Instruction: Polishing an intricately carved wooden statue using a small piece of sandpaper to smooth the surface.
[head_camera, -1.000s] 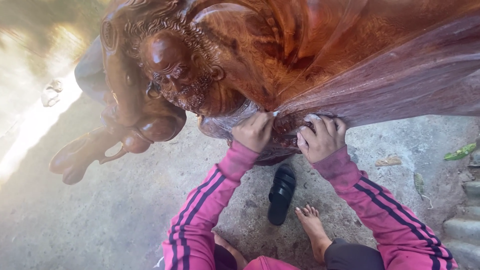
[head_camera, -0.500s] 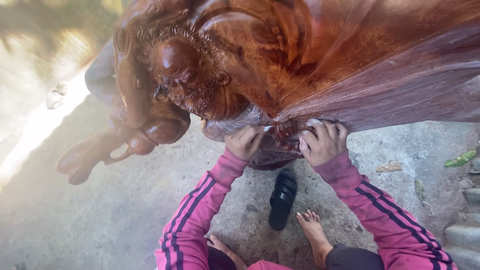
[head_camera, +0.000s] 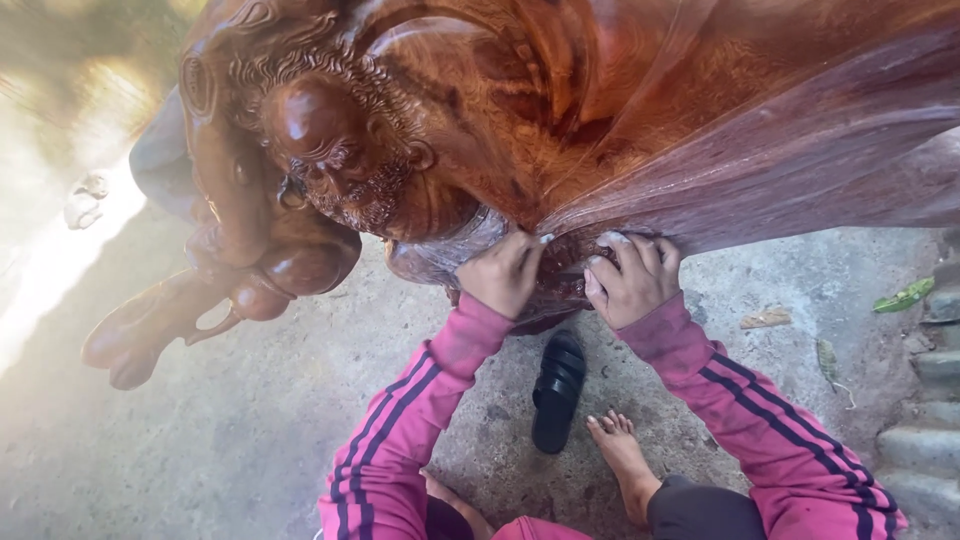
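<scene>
A large glossy reddish-brown carved wooden statue (head_camera: 480, 120) fills the top of the head view, wrapped in clear plastic film (head_camera: 780, 170) that stretches tight to the right. My left hand (head_camera: 503, 275) and my right hand (head_camera: 630, 280) both clutch the gathered plastic film at the statue's lower edge, close together, fingers curled into the bunched wrap. Both arms wear pink sleeves with dark stripes. My bare right foot (head_camera: 625, 455) rests on the ground below.
A black sandal (head_camera: 557, 390) lies on the concrete ground (head_camera: 200, 460) between my arms. A carved wooden piece (head_camera: 160, 325) juts out low at the left. Concrete steps (head_camera: 925, 440) stand at the right edge, with leaf scraps (head_camera: 902, 296) nearby.
Both hands stay gripped on the bunched film and have drawn slightly up and closer together. The view has shifted a little; the film looks pulled tighter.
</scene>
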